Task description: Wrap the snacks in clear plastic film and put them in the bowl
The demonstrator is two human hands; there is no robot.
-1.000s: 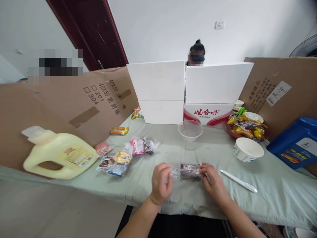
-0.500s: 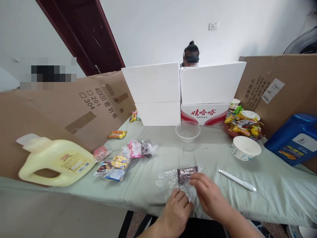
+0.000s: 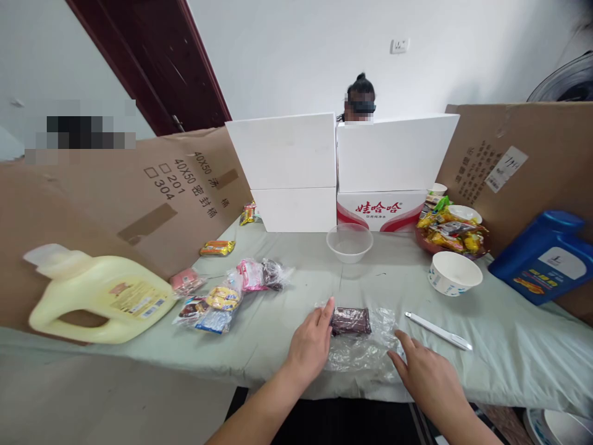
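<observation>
A small snack in a dark brown wrapper [image 3: 351, 321] lies on a crumpled sheet of clear plastic film [image 3: 359, 355] near the front of the table. My left hand [image 3: 311, 343] is at the left edge of the film, its fingers stretched out beside the snack. At the film's right edge is my right hand [image 3: 426, 371], with thumb and fingers apart, close to or touching the plastic. A white utility knife [image 3: 438, 331] rests on the cloth to the right of the film.
Several wrapped snacks [image 3: 223, 298] and a yellow jug [image 3: 104, 300] lie on the left. Farther back are a clear plastic bowl [image 3: 349, 244], a paper bowl [image 3: 454, 275], a snack-filled basin [image 3: 428, 243] and a blue bottle [image 3: 546, 256]. White boxes [image 3: 282, 154] stand before a person.
My hands have moved apart, the left up along the film's left side, the right to its right edge. The film now spreads flatter and farther right around the snack.
</observation>
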